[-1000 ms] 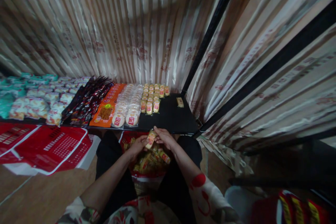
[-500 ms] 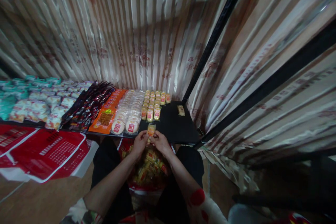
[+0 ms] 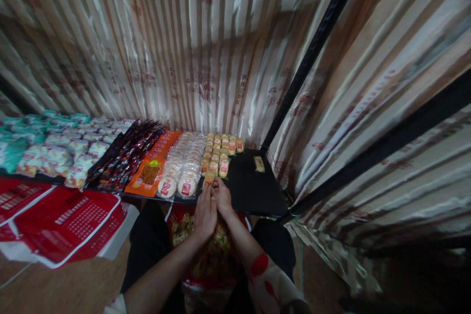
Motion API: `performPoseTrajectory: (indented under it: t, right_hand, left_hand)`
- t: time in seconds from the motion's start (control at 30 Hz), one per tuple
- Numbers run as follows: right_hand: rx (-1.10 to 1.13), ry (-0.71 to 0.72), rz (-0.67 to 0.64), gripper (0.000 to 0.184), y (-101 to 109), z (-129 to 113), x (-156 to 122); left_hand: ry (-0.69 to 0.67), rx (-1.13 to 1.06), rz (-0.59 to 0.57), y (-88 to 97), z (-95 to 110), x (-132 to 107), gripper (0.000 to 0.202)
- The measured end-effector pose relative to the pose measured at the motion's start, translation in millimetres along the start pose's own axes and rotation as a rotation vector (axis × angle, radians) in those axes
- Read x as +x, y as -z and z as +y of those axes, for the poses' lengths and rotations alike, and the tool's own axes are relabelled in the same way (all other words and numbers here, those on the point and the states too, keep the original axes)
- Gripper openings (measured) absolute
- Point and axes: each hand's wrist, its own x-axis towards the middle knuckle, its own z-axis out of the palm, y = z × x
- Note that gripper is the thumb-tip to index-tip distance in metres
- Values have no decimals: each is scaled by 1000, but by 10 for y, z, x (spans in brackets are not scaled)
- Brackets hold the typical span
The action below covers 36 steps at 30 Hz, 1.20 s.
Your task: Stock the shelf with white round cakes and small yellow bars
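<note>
Both of my hands reach forward over the front edge of a black shelf (image 3: 253, 191). My left hand (image 3: 205, 211) and my right hand (image 3: 222, 195) pinch one small yellow snack packet (image 3: 210, 177) between their fingertips, at the near end of the rows of like yellow packets (image 3: 221, 149). Beneath my forearms, on my lap, sits a red bag of the same small packets (image 3: 206, 255).
Left of the yellow rows lie round white cakes (image 3: 182, 167), orange packs (image 3: 151, 169), dark red packets (image 3: 125, 154) and pale and teal bags (image 3: 47, 144). One lone packet (image 3: 259, 163) lies at the shelf's right. Red printed bags (image 3: 62, 221) hang lower left. Striped curtain surrounds everything.
My hands lifted the yellow packet from the lap bag and carried it forward onto the shelf, up to the near end of the yellow rows. The view tilted slightly.
</note>
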Motion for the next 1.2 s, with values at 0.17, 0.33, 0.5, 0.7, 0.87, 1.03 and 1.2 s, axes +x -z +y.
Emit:
performPoseTrajectory:
  t: [0.17,0.33,0.5,0.7,0.87,1.03,1.2]
  right_hand:
    - [-42,24,54,28,-62,-27,75]
    - [-154,26,80,24,-70,-107,102]
    - [-243,-1,50,23,-70,-200,126]
    - [-262,16,31,21,-97,-188,152]
    - [-212,64,43,22,-102,-141,153]
    - [-125,118,108,24,-123,-88,144]
    - [-38,128,90,27,-144,-63,142]
  left_hand:
    - [52,-86,9,-40,-78,133,51]
    - [70,-116,-4,-44,-143,219,55]
    - [89,-140,-9,-28,-167,259,55]
    - [131,-148,-18,-32,-190,302,55]
    - [118,-138,-31,-54,-197,314,56]
    - [130,-141,-38,-66,-169,327,54]
    - [131,-124,-53,-52,-128,344,54]
